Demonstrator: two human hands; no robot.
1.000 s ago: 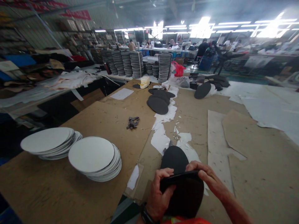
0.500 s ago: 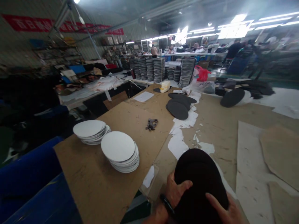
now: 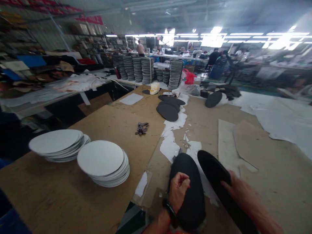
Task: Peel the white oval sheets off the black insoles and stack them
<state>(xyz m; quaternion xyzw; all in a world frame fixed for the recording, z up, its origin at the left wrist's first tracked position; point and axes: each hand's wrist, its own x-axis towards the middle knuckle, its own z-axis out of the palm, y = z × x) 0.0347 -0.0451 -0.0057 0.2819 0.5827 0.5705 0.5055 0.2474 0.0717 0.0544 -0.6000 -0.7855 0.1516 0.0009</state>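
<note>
A dark oval piece (image 3: 191, 201) lies near the table's front edge, and over its left side is my left hand (image 3: 179, 188), fingers curled into a pinch; whatever they may hold is too small to make out. My right hand (image 3: 237, 187) grips another black oval piece (image 3: 216, 175) by its right edge, tilted up and apart from the first one. To the left stand two stacks of white ovals, a nearer one (image 3: 101, 159) and a farther one (image 3: 57, 143).
Further back lie grey ovals (image 3: 168, 111), a small dark tangle (image 3: 141, 128) and a tape dispenser (image 3: 154, 88). Torn white paper (image 3: 170, 148) runs along the table's middle. Tall disc stacks (image 3: 147, 71) stand behind. Brown sheets (image 3: 253, 139) lie at right.
The black ovals, held together by both hands before, are now apart: my right hand has moved one to the right. My left thumb and fingers have closed. The view has swung right.
</note>
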